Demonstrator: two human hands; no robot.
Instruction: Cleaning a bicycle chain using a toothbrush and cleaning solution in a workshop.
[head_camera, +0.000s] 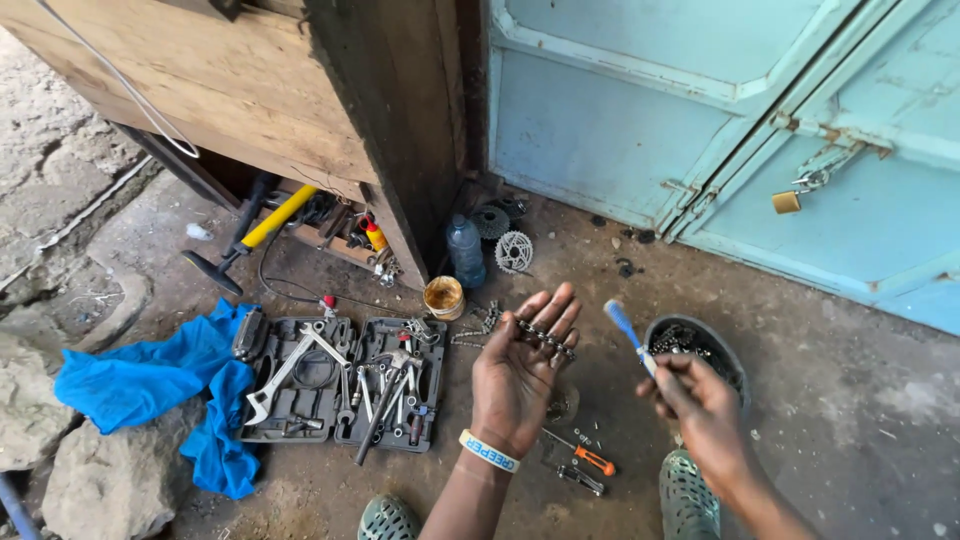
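Observation:
My left hand is held palm up with a short length of bicycle chain draped across its fingers. A white and blue wristband sits on that wrist. My right hand grips a blue-handled toothbrush, its head pointing up and left toward the chain. Just behind the right hand stands a dark round bowl holding more chain.
An open grey tool case with wrenches lies to the left, beside a blue cloth. A small tin, a plastic bottle, sprockets, a yellow pump and an orange screwdriver lie around. A padlocked blue door stands behind.

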